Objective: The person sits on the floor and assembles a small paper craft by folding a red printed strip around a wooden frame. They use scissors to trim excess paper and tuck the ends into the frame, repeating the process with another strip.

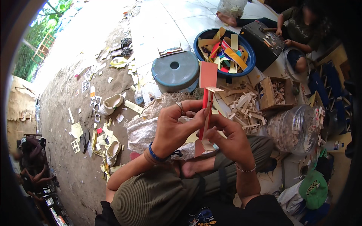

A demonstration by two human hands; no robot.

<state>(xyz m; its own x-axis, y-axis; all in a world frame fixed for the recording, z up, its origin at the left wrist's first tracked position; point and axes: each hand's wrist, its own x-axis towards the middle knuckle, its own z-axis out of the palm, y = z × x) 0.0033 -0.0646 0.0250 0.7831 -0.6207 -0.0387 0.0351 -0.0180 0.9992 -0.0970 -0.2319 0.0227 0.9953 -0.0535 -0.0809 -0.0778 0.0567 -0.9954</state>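
In front of me, both hands hold one long, narrow red strip [208,75], apparently of card, with small pale wooden pieces against it near its top and bottom. My left hand [180,126] pinches its middle from the left, thumb over the strip's edge. Lower down and on the right, my right hand [233,142] grips it with thumb and bent fingers. The strip stands nearly upright, its wide pinkish-red end up. Behind the hands, a whitish woven sack [145,135] lies by my folded legs, and a pile of small wooden sticks [245,109] is spread to the right.
A blue tub [253,64] of coloured strips stands ahead, beside an upturned grey-blue basin [175,73]. To the right are a wooden box [267,94] of sticks and a clear plastic container [296,128]. Clogs [111,104] and scraps litter the left ground. Another person [305,30] sits far right.
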